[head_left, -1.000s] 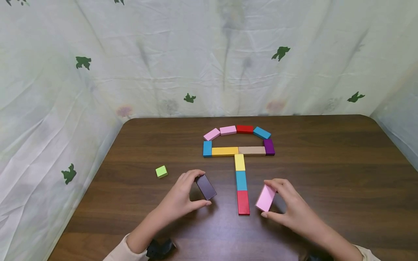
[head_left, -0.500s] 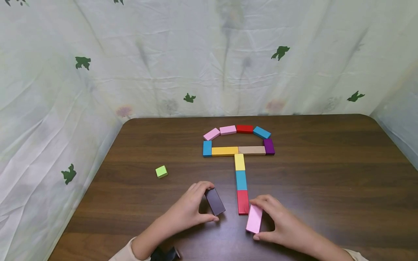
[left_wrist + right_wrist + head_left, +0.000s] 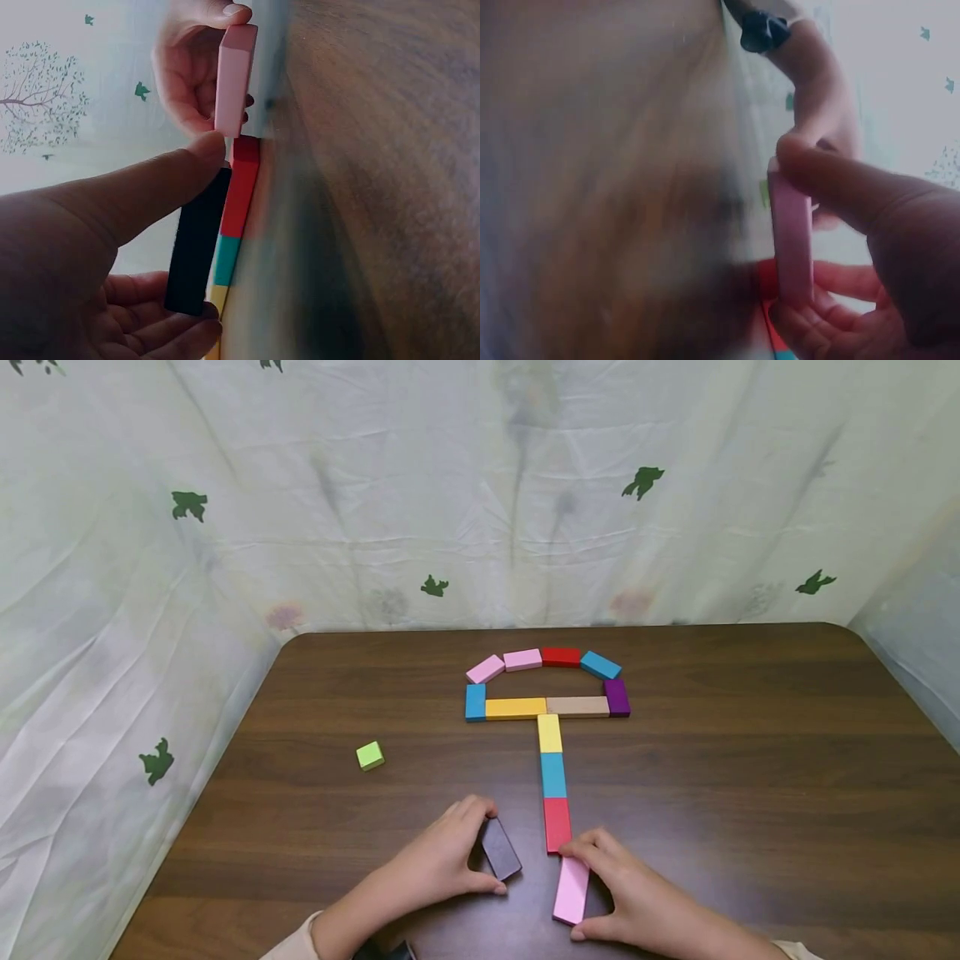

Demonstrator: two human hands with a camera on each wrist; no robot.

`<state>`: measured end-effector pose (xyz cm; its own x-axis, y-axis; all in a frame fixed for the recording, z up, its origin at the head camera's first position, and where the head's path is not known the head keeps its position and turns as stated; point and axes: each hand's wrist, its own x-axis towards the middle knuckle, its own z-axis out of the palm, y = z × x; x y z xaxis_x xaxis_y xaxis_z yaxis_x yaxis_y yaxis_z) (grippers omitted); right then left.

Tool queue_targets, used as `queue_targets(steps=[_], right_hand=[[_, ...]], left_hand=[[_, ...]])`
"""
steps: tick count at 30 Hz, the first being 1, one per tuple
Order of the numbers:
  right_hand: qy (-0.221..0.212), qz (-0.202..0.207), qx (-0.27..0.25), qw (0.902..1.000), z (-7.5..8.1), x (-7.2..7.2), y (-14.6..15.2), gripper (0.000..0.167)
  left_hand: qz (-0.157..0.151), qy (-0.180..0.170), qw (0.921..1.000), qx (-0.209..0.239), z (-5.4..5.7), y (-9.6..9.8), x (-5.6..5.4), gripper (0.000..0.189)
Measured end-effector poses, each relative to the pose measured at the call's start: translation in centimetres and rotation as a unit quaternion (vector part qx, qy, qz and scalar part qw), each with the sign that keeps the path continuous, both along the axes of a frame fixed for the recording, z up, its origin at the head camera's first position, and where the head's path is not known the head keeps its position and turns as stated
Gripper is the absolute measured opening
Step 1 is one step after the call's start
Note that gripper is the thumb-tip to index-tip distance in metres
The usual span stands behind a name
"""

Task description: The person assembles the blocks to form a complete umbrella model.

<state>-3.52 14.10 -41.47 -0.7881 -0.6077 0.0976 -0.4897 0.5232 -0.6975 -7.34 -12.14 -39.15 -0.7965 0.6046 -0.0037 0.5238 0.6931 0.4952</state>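
Note:
My right hand (image 3: 626,893) pinches a pink block (image 3: 572,891) by its two ends, thumb at the near end and fingers at the far end. That block hangs just in front of the red block (image 3: 557,825), the nearest of a straight column with a blue block (image 3: 553,775) and a yellow block (image 3: 550,733). Left of the column, my left hand (image 3: 442,864) grips a dark purple block (image 3: 501,849) between thumb and fingers, tilted slightly. In the left wrist view this block (image 3: 198,240) looks nearly black, and the pink one (image 3: 236,82) shows beyond it.
Beyond the column, a ring of blocks includes an orange block (image 3: 516,709), a tan block (image 3: 577,707) and a purple block (image 3: 617,698). A small green block (image 3: 370,756) lies apart on the left of the brown table (image 3: 750,760). A patterned cloth (image 3: 480,493) hangs behind.
My right hand has brought the pink block left and nearer to me, from beside the red block to its near end. My left hand has moved the dark purple block right and nearer.

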Motion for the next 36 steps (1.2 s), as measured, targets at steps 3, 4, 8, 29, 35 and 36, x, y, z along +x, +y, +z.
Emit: queue_targets(steps=[3,4,8,29,35,36], right_hand=[[0.001,0.009,-0.009,0.9999,-0.3,0.2,-0.2,0.067],[0.003,0.012,-0.013,0.9998,-0.4,0.3,-0.3,0.066],[0.009,0.017,-0.019,0.9996,-0.7,0.5,-0.4,0.067],[0.049,0.002,-0.026,0.9985,-0.9,1.0,-0.9,0.065],[0.045,0.006,-0.041,0.9981,-1.1,0.9,-0.8,0.059],[0.045,0.005,-0.040,0.9981,-1.1,0.9,-0.8,0.057]], left_hand=[[0.002,-0.013,0.9998,-0.014,-0.1,0.1,0.1,0.069],[0.001,-0.016,0.9997,-0.017,-0.1,0.1,0.1,0.069],[-0.006,-0.018,0.9995,-0.026,-0.3,0.2,0.0,0.068],[-0.022,0.003,0.9992,-0.032,-1.0,0.2,0.1,0.067],[-0.019,-0.007,0.9990,-0.040,-0.9,0.3,0.0,0.068],[-0.019,-0.008,0.9989,-0.041,-0.9,0.3,0.0,0.068]])
